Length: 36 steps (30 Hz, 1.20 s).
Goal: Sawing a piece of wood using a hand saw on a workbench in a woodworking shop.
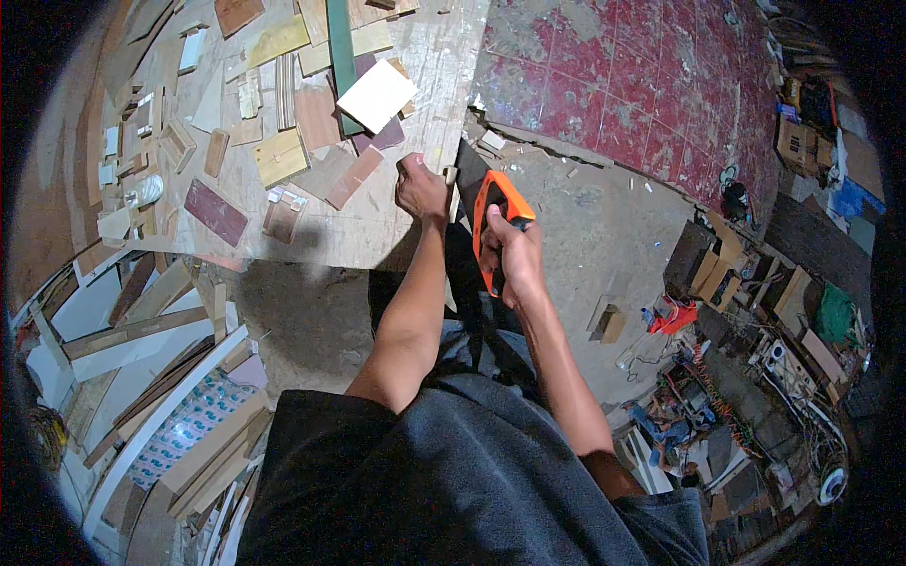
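Note:
In my right hand (517, 253) is a handsaw, my fingers wrapped round its orange handle (514, 184). The dark saw blade (468, 170) points away from me, alongside the right edge of the wooden worktable (330, 247). At that same edge my left hand (422, 191) is closed and pressed down, by a small pale piece of wood (450, 175) that sticks out toward the blade. Its fingers partly hide the piece. Whether the teeth touch the wood I cannot tell. A reddish-brown strip of wood (355, 176) lies just left of my left hand.
Several wood offcuts cover the table, with a white board (377, 96) and a long green strip (340, 47) among them. Scrap boards (142, 330) are piled at lower left. Tools, cables and a red bag (672, 314) lie on the floor at right.

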{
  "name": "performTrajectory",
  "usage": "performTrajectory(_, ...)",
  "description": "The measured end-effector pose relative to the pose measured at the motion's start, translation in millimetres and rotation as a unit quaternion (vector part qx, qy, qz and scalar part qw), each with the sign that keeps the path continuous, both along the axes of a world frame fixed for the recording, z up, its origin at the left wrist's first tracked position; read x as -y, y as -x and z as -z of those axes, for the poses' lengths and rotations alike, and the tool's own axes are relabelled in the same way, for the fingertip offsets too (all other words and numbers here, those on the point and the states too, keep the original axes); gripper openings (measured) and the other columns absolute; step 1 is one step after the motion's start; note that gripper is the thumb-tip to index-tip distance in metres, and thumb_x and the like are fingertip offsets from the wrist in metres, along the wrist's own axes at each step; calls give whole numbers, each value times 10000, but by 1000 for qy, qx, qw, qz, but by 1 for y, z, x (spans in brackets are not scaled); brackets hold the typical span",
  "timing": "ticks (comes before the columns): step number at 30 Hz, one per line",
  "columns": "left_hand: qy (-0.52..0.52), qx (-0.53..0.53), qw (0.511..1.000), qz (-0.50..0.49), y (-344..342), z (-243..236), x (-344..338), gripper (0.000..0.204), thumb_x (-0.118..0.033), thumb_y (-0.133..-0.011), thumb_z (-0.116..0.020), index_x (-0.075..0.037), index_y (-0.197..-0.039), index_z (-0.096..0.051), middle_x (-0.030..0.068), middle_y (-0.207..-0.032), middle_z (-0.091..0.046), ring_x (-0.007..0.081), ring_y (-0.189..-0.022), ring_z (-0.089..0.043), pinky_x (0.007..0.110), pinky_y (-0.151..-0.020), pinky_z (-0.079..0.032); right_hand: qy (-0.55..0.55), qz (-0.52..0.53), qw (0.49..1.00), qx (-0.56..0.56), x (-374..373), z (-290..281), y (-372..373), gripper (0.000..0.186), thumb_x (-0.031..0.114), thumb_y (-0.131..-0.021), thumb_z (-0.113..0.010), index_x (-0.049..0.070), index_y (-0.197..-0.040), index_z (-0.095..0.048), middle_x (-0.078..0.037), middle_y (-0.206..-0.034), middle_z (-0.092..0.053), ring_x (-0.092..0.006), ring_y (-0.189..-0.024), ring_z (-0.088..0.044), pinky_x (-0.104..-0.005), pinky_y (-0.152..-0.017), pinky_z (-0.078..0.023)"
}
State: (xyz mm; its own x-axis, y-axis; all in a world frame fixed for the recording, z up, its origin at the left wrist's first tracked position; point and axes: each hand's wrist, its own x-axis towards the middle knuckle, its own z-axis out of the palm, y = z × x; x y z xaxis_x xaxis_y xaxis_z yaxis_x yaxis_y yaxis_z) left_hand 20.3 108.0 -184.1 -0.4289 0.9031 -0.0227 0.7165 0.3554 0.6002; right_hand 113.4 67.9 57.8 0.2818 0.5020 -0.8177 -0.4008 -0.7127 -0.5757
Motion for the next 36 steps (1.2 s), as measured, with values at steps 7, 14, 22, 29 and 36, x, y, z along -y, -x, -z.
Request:
performTrajectory(7, -8, -8, 1000, -3, -1, 8, -2, 105, -139, -928, -576, -119, -1031, -577, 177, -871, -635, 443, -773, -624, 522, -643, -469, -68, -70, 977, 191, 15, 49, 25, 306, 278, -919, -756, 64, -809, -568, 30, -570, -489, -73, -423, -435, -274, -387, -324)
performTrajectory(14, 27, -10, 999, -21, -4, 12, -1, 138, -121, -899, -599, -120, -1035, -571, 180, -860, -630, 443, -750, -614, 517, -633, -473, -24, -66, 991, 111, -19, 64, 27, 294, 244, -965, -692, 65, -781, -548, 26, -549, -483, -85, -402, -409, -281, -378, -315)
performTrajectory(22, -28, -44, 999, -8, 9, 14, -4, 166, -78, -871, -594, -116, -1030, -566, 174, -826, -632, 440, -702, -610, 514, -608, -470, 55, -65, 993, 76, -7, -5, 29, 204, 204, -973, -682, 44, -877, -597, 51, -630, -500, -50, -480, -404, -273, -423, -312)
performTrajectory(29, -25, -18, 999, -21, -7, 6, -5, 115, -91, -889, -605, -121, -999, -589, 155, -833, -641, 388, -704, -634, 500, -609, -481, 47, -127, 984, 115, -20, 40, 24, 305, 344, -994, -651, 85, -873, -545, 19, -559, -480, -86, -394, -424, -276, -360, -316)
performTrajectory(36, -12, -43, 999, -20, -2, 8, -6, 126, -89, -884, -587, -106, -1007, -607, 157, -839, -638, 386, -745, -635, 498, -627, -473, 36, -95, 993, 57, -3, -2, 18, 312, 346, -996, -648, 104, -857, -506, 14, -566, -460, -87, -394, -391, -278, -361, -294)
